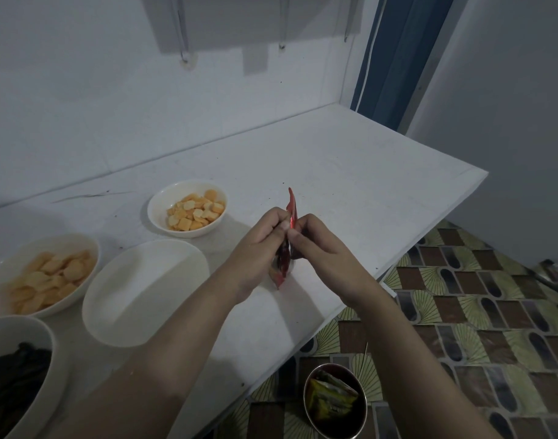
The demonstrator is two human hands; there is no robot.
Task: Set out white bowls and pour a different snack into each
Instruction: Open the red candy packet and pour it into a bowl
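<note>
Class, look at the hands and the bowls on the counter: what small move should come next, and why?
Probably tearing the red snack packet open. The left hand and right hand both pinch its top, held above the counter, and nothing is pouring yet. The empty white bowl beside the hands has no snack, while the other three bowls already hold some.

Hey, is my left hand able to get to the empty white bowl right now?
Probably yes, once freed. The left hand and the right hand both pinch the red packet. The empty bowl sits just left of that forearm on the counter, with nothing between them.
</note>
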